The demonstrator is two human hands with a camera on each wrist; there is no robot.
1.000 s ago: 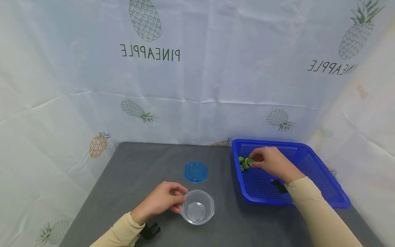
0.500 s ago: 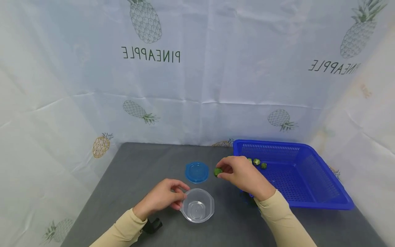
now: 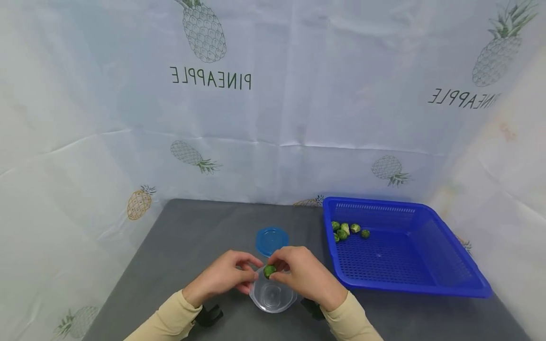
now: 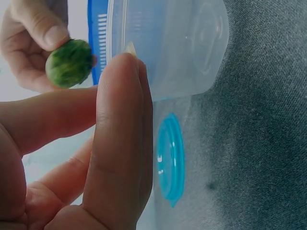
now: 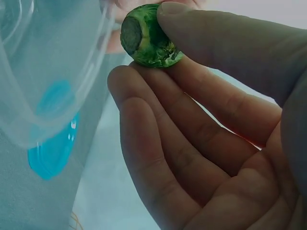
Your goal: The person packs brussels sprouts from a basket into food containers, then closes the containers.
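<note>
A Brussels sprout (image 3: 269, 271) is pinched between the thumb and fingers of my right hand (image 3: 304, 274), above the open mouth of a clear plastic container (image 3: 273, 298). In the right wrist view the cut stem end of the sprout (image 5: 148, 36) shows. My left hand (image 3: 226, 274) holds the container's left edge; in the left wrist view its thumb lies against the rim of the container (image 4: 192, 48). No sprout shows inside. Just behind the container, a blue lid (image 3: 271, 240) lies flat, its near edge partly covered by the right hand.
To the right stands a blue perforated basket (image 3: 409, 284) with several Brussels sprouts (image 3: 342, 234) gathered at its left end. The grey tabletop (image 3: 204, 227) ends at a hanging white sheet (image 3: 273, 104) printed with pineapples.
My right hand has come out of the basket with one sprout and moved left and nearer, over the container. The left hand has stayed at the container's edge.
</note>
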